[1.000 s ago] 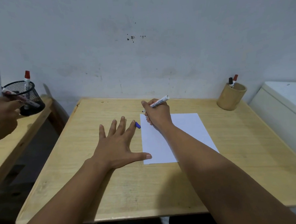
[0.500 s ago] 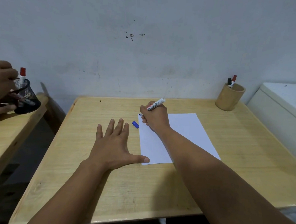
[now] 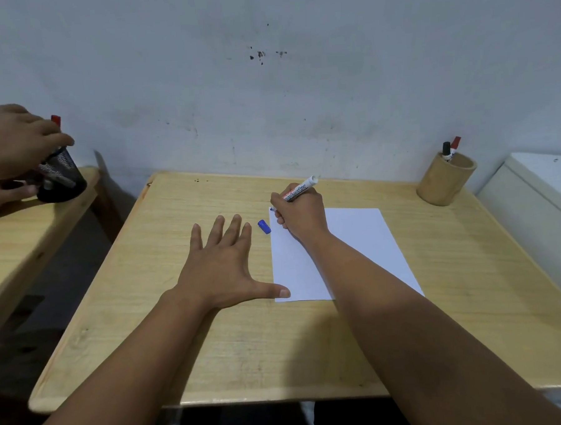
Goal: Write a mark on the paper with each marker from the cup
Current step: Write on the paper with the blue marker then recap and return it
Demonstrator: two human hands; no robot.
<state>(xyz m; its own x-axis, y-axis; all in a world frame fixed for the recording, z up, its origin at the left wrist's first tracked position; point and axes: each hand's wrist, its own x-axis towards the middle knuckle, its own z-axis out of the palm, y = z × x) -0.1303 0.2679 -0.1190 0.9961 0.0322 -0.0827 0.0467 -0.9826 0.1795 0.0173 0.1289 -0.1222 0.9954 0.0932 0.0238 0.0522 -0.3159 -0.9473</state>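
Note:
A white sheet of paper (image 3: 355, 241) lies on the wooden desk (image 3: 215, 362). My right hand (image 3: 300, 211) grips a white marker (image 3: 299, 189), its blue tip touching the paper's top left corner. The marker's blue cap (image 3: 264, 226) lies on the desk just left of the paper. My left hand (image 3: 220, 267) rests flat, fingers spread, with the thumb tip on the paper's lower left corner. A round wooden cup (image 3: 445, 184) at the desk's far right corner holds a black-capped marker (image 3: 446, 150) and a red-capped marker (image 3: 455, 144).
On a second wooden table (image 3: 20, 239) to the left, another person's hands (image 3: 12, 145) hold a black mesh cup (image 3: 61, 178) with a red-capped marker (image 3: 56, 120) in it. A white cabinet (image 3: 538, 198) adjoins the desk's right side. A wall stands behind.
My right hand has shifted the marker tip slightly left to the paper's top corner. The other person's hand has closed over the mesh cup on the left table.

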